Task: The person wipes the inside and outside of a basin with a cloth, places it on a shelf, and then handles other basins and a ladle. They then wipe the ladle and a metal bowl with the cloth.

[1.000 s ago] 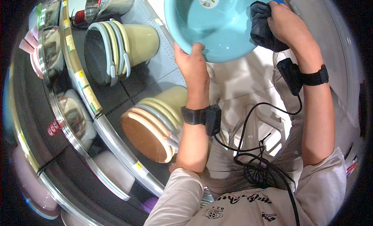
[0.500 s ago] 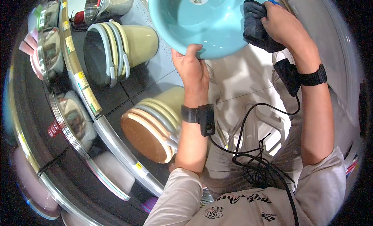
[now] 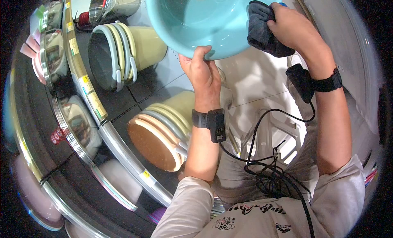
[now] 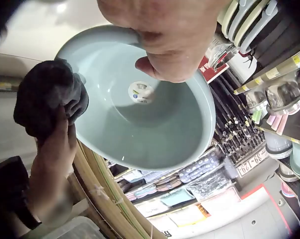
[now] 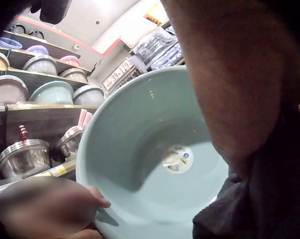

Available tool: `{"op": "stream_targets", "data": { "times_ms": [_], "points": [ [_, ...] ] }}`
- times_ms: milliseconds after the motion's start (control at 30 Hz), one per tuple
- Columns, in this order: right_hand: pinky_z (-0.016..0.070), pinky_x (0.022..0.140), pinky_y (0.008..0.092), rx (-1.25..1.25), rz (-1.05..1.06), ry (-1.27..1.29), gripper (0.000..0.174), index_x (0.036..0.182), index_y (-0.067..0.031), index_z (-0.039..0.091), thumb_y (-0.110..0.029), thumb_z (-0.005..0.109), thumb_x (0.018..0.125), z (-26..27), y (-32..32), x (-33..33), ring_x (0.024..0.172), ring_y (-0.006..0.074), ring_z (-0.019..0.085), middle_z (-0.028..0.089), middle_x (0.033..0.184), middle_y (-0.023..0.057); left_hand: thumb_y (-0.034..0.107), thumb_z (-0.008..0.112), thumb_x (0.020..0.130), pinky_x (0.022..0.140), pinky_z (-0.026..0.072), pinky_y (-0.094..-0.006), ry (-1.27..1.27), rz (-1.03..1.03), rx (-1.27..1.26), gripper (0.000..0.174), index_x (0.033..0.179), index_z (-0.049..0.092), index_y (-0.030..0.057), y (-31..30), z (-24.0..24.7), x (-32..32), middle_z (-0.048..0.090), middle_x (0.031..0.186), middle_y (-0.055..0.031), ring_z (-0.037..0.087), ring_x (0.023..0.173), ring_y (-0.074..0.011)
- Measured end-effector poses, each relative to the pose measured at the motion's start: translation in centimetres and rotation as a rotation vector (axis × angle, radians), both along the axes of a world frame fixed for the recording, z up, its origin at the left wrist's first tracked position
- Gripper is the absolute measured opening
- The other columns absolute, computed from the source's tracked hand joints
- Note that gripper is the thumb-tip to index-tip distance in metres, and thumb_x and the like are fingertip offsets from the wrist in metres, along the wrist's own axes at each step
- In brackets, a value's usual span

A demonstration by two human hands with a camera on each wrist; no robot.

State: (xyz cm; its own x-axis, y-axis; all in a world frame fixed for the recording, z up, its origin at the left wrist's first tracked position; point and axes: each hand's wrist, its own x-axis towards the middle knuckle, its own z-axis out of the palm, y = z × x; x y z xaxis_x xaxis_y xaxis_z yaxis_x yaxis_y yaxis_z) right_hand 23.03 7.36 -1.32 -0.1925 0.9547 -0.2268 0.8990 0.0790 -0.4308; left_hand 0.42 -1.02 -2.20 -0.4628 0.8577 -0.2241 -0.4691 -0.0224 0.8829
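A light blue plastic basin (image 3: pixel 192 29) with a round label (image 4: pixel 141 92) on its inner bottom is held up in front of the person. The left hand (image 3: pixel 201 76) grips its near rim, thumb over the inside edge. Bunched in the right hand (image 3: pixel 292 27) is a dark grey cloth (image 3: pixel 266 31), which overlaps the basin's right side in the head view. In the left wrist view the cloth (image 4: pixel 45 97) is at the basin's rim. The far part of the basin is cut off in the head view, but its whole bowl shows in the left wrist view.
To the left, stacked buckets (image 3: pixel 149 41) lie on their sides on a dark shelf, with more stacked buckets (image 3: pixel 155 137) nearer. Metal pots (image 3: pixel 77 119) line the shelf edge. A white plastic stool (image 3: pixel 268 143) stands below the arms. A black cable (image 3: pixel 262 115) joins the wrist cameras.
The basin has shifted left and upward in the head view, its label partly leaving the frame. The cloth and right hand have also moved left. Both hands keep their hold.
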Motion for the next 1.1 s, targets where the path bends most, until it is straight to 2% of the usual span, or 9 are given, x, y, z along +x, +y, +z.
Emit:
{"op": "stream_targets", "data": {
  "times_ms": [133,200,400,633,833,933,1033,1100],
  "points": [
    [0.0514,0.090,0.0537,-0.012,0.023,-0.024,0.035,0.116,0.0041,0.062,-0.019,0.061,0.090,0.1,-0.2,-0.3,0.099,0.0466,0.067,0.069,0.101,0.0304,-0.016,0.055,0.075,0.088,0.0520,-0.0331,-0.003,0.003,-0.013,0.048,0.121,0.054,-0.0011,0.0,0.1,0.2,0.062,0.115,-0.0103,0.063,0.101,-0.0202],
    [0.0566,0.088,0.0527,0.019,0.037,-0.025,0.031,0.104,0.0029,0.069,-0.022,0.058,0.088,-0.3,-0.4,-0.5,0.095,0.0444,0.071,0.072,0.100,0.0287,-0.016,0.055,0.074,0.083,0.0527,-0.0320,0.008,-0.010,-0.006,0.047,0.119,0.055,-0.0011,0.0,-0.1,0.2,0.063,0.111,-0.0095,0.064,0.097,-0.0196],
    [0.0569,0.089,0.0513,0.026,0.078,-0.006,0.032,0.103,0.0022,0.071,-0.024,0.062,0.087,-0.5,-0.7,-0.8,0.095,0.0433,0.071,0.072,0.100,0.0281,-0.016,0.055,0.073,0.074,0.0513,-0.0293,-0.015,-0.036,0.001,0.042,0.111,0.057,-0.0001,0.0,-0.4,0.5,0.064,0.103,-0.0069,0.064,0.088,-0.0168],
    [0.0574,0.088,0.0499,-0.027,0.107,0.001,0.035,0.101,0.0028,0.071,-0.029,0.069,0.086,0.7,-1.2,-1.5,0.095,0.0428,0.071,0.072,0.099,0.0279,-0.016,0.055,0.072,0.072,0.0502,-0.0280,-0.022,-0.074,-0.009,0.043,0.111,0.057,0.0013,-0.1,-0.1,1.4,0.064,0.102,-0.0059,0.063,0.088,-0.0165],
    [0.0576,0.087,0.0488,-0.068,0.170,0.052,0.038,0.100,0.0029,0.071,-0.031,0.071,0.082,0.7,-1.5,-1.8,0.094,0.0420,0.072,0.072,0.096,0.0275,-0.016,0.054,0.071,0.077,0.0503,-0.0279,-0.022,-0.165,-0.010,0.051,0.119,0.056,0.0015,-0.3,0.1,2.0,0.064,0.109,-0.0058,0.062,0.096,-0.0166],
    [0.0574,0.086,0.0488,-0.120,0.189,0.039,0.036,0.100,0.0025,0.071,-0.027,0.072,0.080,0.8,-1.7,-1.9,0.095,0.0417,0.071,0.072,0.097,0.0266,-0.016,0.053,0.070,0.079,0.0503,-0.0281,0.011,-0.186,-0.042,0.055,0.122,0.055,0.0021,-0.5,-0.2,2.1,0.064,0.113,-0.0061,0.062,0.099,-0.0172],
    [0.0571,0.086,0.0488,-0.065,0.217,0.075,0.032,0.101,0.0019,0.070,-0.020,0.072,0.078,0.6,-1.9,-1.8,0.097,0.0415,0.071,0.072,0.099,0.0264,-0.017,0.053,0.070,0.079,0.0506,-0.0282,-0.004,-0.197,-0.052,0.057,0.124,0.055,0.0022,-0.6,-0.5,2.2,0.064,0.114,-0.0063,0.062,0.099,-0.0173],
    [0.0566,0.086,0.0490,-0.129,0.230,0.101,0.029,0.101,0.0017,0.069,-0.014,0.070,0.077,0.8,-1.8,-1.9,0.099,0.0413,0.070,0.072,0.100,0.0263,-0.017,0.053,0.070,0.078,0.0513,-0.0283,-0.010,-0.205,-0.040,0.058,0.125,0.055,0.0019,-0.7,-0.5,2.4,0.063,0.114,-0.0064,0.062,0.099,-0.0171]
  ]
}}
